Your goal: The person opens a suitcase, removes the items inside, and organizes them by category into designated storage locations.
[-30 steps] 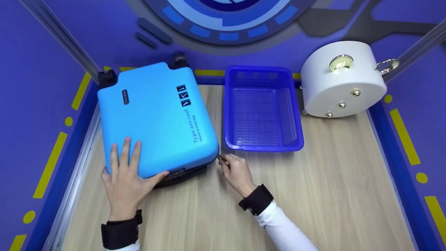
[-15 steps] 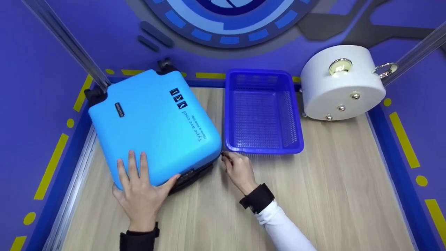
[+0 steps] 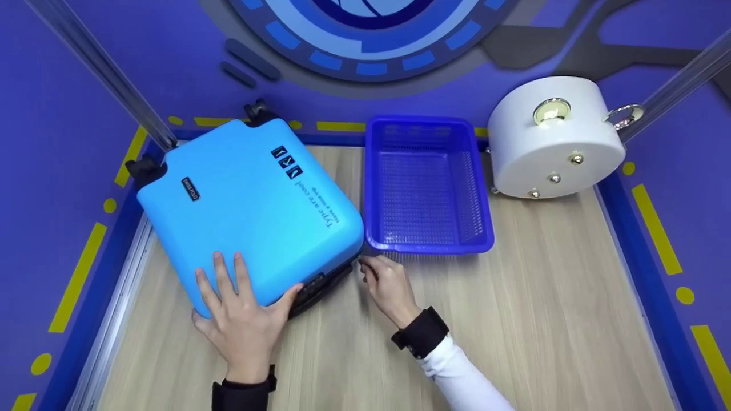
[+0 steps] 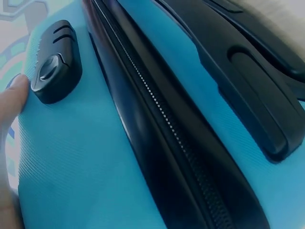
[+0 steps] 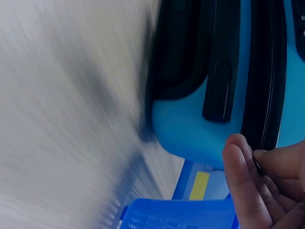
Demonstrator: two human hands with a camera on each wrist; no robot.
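Working left to right on my feeds, I have the blue suitcase point(image 3: 245, 205) lying flat on the left of the floor point(image 3: 548, 319), turned askew with its wheels towards the far wall, which puts the handle side and the zipper point(image 4: 159, 102) within easy reach of both hands. The left hand point(image 3: 245, 322) is spread on the near-left of the shell, fingers extended, thumb over the near edge by the lock point(image 4: 57, 59); it grips nothing, and I judge the flat palm is there to steady the case. At the near-right corner the right hand point(image 3: 390, 288) is curled, thumb and finger pinching a small dark tab point(image 5: 258, 166) on the zipper line, presumably its pull, so the steadying makes sense as a counter to any tug. Just right of that corner sits the blue basket point(image 3: 428, 249), and at far right a white rounded case point(image 3: 554, 137) has its studded face turned near, both seemingly set aside from the work. As for what I can't make out: the suitcase's underside is hidden, the tab is mostly covered by fingers, the right wrist view smears the floor, and I can't tell whether suitcase and basket touch.
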